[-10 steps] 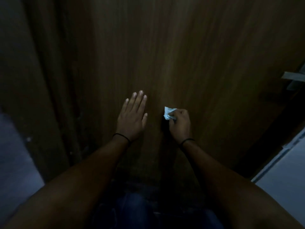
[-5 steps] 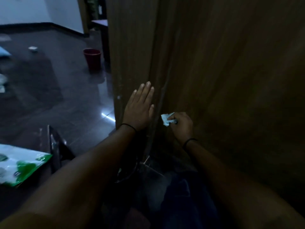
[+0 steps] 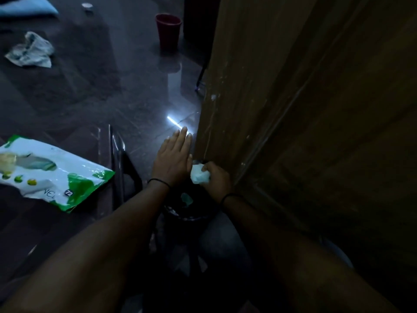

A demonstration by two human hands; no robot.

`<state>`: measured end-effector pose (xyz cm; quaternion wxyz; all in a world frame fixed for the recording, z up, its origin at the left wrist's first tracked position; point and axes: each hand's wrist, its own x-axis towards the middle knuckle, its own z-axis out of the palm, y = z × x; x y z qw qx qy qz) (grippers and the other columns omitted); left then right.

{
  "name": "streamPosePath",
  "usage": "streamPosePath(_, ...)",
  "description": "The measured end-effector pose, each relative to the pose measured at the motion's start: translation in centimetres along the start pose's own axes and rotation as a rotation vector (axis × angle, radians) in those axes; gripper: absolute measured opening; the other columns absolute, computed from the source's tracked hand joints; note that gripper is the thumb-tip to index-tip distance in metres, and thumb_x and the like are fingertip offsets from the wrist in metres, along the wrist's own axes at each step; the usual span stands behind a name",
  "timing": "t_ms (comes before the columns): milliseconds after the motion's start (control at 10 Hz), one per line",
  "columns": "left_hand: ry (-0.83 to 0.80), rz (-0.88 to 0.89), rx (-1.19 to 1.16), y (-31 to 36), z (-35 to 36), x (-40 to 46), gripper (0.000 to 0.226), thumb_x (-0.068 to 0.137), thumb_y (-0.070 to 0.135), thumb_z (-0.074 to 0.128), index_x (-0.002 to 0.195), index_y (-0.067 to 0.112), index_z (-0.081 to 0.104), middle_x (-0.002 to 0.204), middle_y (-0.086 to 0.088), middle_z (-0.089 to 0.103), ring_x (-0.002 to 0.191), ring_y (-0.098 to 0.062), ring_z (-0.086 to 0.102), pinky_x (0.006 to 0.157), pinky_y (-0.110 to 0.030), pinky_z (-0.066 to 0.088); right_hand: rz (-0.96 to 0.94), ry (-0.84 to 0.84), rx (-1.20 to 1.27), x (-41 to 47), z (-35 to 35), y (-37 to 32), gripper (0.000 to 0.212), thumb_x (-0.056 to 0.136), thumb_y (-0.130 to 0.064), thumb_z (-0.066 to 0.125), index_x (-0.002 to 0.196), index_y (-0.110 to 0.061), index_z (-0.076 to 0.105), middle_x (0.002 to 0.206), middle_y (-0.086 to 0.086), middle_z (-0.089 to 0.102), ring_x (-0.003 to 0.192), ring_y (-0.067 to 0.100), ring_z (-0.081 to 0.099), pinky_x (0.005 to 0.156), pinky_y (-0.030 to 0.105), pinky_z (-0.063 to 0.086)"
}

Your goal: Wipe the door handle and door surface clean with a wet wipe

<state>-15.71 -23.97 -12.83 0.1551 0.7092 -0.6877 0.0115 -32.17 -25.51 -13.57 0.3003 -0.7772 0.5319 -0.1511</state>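
The brown wooden door fills the right half of the dim view, its edge scuffed with pale marks. My right hand is closed around a crumpled white wet wipe just left of the door's edge. My left hand is flat, fingers together and stretched out, empty, right beside the wipe. Both hands hover above a dark bin. No door handle is in sight.
A green and white wet-wipe pack lies on a dark table at the left. On the glossy dark floor stand a red cup-shaped bin and a crumpled cloth. A blue item lies at the top left.
The view swung left from the door face to its edge and the floor. Both hands came off the door surface and moved left, over the dark bin; the right hand kept the wipe.
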Motion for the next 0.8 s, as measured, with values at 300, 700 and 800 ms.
streamPosePath(300, -0.170, -0.111, 0.033, -2.3, 5.4, -2.6, 0.070, 0.092, 0.019, 0.049, 0.156, 0.006, 0.023, 0.165, -0.015, 0.014, 0.152, -0.031, 0.017, 0.121, -0.044, 0.013, 0.046, -0.076, -0.100, 1.9, 3.3, 2.0, 0.029, 0.082, 0.000, 0.054, 0.108, -0.007, 0.064, 0.115, 0.016, 0.064, 0.109, 0.034, 0.057, 0.091, 0.036, 0.043)
streamPosePath(700, -0.207, -0.041, 0.110, -0.6, 5.3, -2.9, 0.080, 0.095, 0.044, 0.049, 0.158, 0.006, 0.015, 0.166, -0.016, 0.011, 0.153, -0.031, 0.011, 0.122, -0.045, 0.011, -0.075, -0.231, -0.579, 0.8, 1.2, 5.4, 0.093, 0.081, -0.051, 0.062, 0.154, -0.025, 0.011, 0.163, 0.003, 0.004, 0.149, 0.026, 0.002, 0.117, 0.052, 0.004)
streamPosePath(800, -0.126, 0.034, 0.072, 1.4, 3.5, -1.6, 0.079, 0.098, 0.048, 0.043, 0.158, 0.006, 0.015, 0.165, -0.016, 0.011, 0.153, -0.031, 0.010, 0.124, -0.045, 0.011, -0.055, -0.151, -0.559, -0.1, -1.7, 5.6, 0.093, 0.081, -0.054, 0.061, 0.154, -0.026, 0.011, 0.163, 0.003, 0.005, 0.149, 0.025, 0.003, 0.118, 0.052, 0.004)
